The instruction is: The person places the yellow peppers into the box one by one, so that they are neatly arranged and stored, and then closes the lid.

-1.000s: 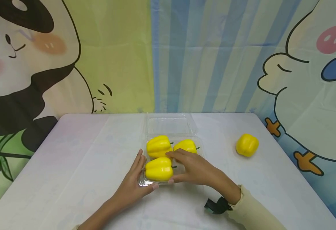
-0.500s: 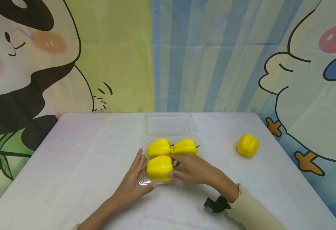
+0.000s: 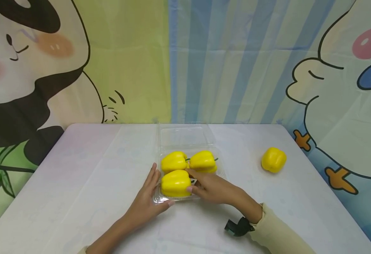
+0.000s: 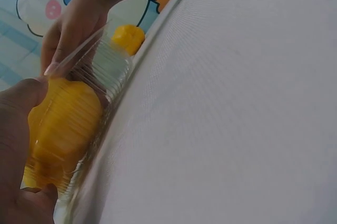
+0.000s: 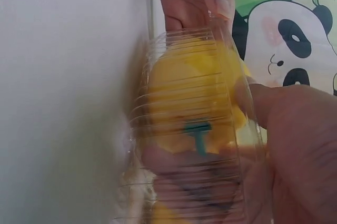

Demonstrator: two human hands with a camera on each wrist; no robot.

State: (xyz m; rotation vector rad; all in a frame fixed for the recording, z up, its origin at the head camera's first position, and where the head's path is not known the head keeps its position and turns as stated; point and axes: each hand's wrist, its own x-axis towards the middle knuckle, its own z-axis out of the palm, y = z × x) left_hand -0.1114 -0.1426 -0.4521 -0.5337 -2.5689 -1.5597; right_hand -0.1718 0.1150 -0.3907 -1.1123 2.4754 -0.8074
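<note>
A clear plastic clamshell box (image 3: 218, 165) lies with its lid folded back, holding three yellow bell peppers. My left hand (image 3: 147, 201) rests against the box's left side and front corner, fingers straight, thumb along the front. With its thumb and fingers, my right hand (image 3: 215, 185) grips the stem end of the front bell pepper (image 3: 175, 183); the fingertips are partly hidden in the head view. Behind it sit the back left bell pepper (image 3: 173, 161) and the back right bell pepper (image 3: 202, 160). Through the ribbed wall, the right wrist view shows the front pepper's green stem (image 5: 199, 132).
Another yellow bell pepper (image 3: 273, 159) lies on the white tablecloth (image 3: 87, 183) to the right. The transparent lid (image 3: 183, 135) reaches the table's back edge. A black wrist device (image 3: 238, 226) hangs by the right cuff. Cartoon curtains stand behind.
The right hand has closed on the front pepper, its thumb now against it, and the pepper has shifted slightly backward. The back left pepper has settled lower. The left hand stays nearly still.
</note>
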